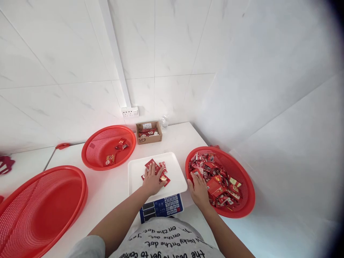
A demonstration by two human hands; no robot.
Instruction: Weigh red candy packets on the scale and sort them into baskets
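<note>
My left hand [152, 180] lies flat on a small pile of red packets [156, 167] on the white tray [174, 181] of a scale, fingers spread. My right hand [199, 188] rests on the near left rim of a red mesh basket [245, 200] that holds several red packets [217, 177]; its fingers stretch out onto the packets.
The scale's blue keypad [161, 208] faces me. A red basket [92, 152] with a few packets stands at the back left, and a large red basket [40, 208] holds nothing at near left. A small cardboard box [148, 132] with packets, a clear bottle [164, 122] and a wall socket [129, 111] are at the back.
</note>
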